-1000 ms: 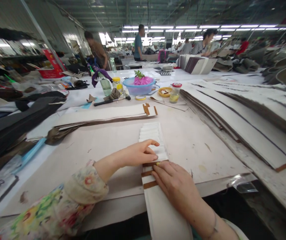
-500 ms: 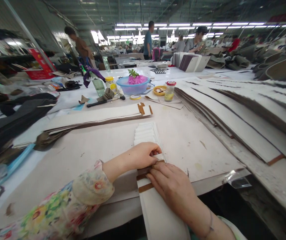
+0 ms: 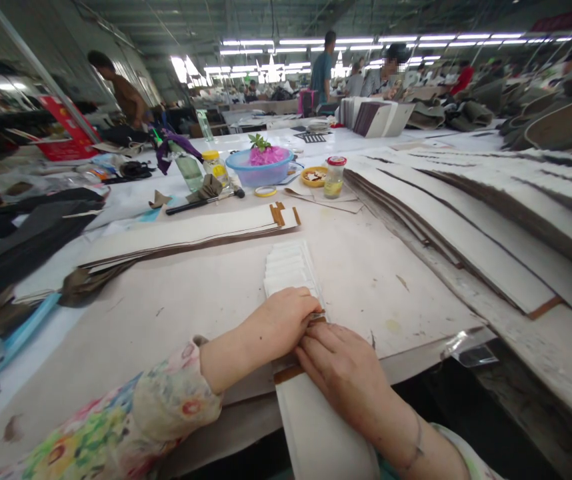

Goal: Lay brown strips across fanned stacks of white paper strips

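Observation:
Overlapping white strips with brown end edges [image 3: 322, 437] run from the table's front towards its middle, their far ends fanned out in steps. My left hand [image 3: 286, 319] is closed, its curled fingers at the brown edge of one strip; the fingertips are partly hidden. Just below it my right hand [image 3: 343, 363] lies over the strips, fingers stretched flat and side by side on them. The two hands touch or nearly touch.
A stack of strips [image 3: 191, 233] lies to the left. Behind stand a blue basin [image 3: 259, 170], a lidded jar [image 3: 335, 179], a tape roll [image 3: 266, 191] and a black-handled brush [image 3: 201, 203]. Large layered panels [image 3: 466, 233] cover the right. People work farther back.
My left hand has turned and come down over the strip's brown edge, closer to my right hand, which stays in place. The view has shifted slightly.

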The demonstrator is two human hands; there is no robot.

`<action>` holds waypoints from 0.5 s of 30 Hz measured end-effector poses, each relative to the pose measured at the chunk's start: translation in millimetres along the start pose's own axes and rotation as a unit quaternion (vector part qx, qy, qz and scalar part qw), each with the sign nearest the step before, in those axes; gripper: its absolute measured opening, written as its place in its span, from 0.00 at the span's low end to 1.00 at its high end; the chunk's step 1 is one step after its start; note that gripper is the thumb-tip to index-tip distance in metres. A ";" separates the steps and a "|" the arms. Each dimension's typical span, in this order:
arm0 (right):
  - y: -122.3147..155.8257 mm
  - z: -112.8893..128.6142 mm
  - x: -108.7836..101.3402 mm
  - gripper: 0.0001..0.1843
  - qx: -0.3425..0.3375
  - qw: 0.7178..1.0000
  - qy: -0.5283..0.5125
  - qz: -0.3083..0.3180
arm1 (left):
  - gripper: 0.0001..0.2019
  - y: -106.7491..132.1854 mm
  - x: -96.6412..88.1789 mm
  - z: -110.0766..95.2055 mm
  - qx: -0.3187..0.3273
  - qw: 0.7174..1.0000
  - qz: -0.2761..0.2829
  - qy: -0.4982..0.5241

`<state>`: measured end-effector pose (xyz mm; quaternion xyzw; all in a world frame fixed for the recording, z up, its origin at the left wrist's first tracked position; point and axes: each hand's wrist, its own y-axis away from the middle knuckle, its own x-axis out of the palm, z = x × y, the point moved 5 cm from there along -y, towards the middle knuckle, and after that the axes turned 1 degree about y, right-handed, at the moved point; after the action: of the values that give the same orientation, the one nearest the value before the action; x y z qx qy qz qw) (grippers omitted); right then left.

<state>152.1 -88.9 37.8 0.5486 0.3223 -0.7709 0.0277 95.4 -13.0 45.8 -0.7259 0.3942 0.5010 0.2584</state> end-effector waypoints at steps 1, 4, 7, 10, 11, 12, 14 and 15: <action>0.0 0.0 0.1 0.07 0.001 1.000 0.000 0.000 | 0.10 -0.1 0.6 -0.4 0.004 1.000 0.004 -0.004; 0.7 0.7 0.0 0.07 0.002 1.000 -0.003 -0.004 | 0.10 0.5 2.0 -0.7 0.018 1.000 0.007 -0.009; 2.1 0.7 0.1 0.07 0.006 1.000 -0.003 -0.006 | 0.08 3.2 3.3 -2.7 0.048 0.999 0.021 -0.008; 2.6 -0.7 1.5 0.06 0.017 1.000 -0.002 0.001 | 0.07 7.4 3.1 -5.9 0.069 0.997 0.038 -0.020; 2.4 -1.3 1.8 0.05 0.022 1.000 -0.004 0.002 | 0.08 8.7 2.4 -6.7 0.070 0.996 0.040 -0.025; 2.0 -1.6 2.0 0.05 0.025 1.000 -0.007 0.002 | 0.09 9.9 1.5 -7.2 0.070 0.996 0.040 -0.027; 0.6 -2.1 1.7 0.06 0.032 0.999 -0.012 0.000 | 0.11 12.1 -0.3 -7.7 0.072 0.996 0.043 -0.019; -0.2 -2.3 1.2 0.07 0.036 0.999 -0.011 0.000 | 0.11 13.3 -1.3 -7.2 0.074 0.996 0.044 -0.007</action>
<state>153.5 -87.1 36.5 0.5403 0.2944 -0.7882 0.0114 87.9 -25.6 49.9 -0.6831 0.4597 0.4868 0.2917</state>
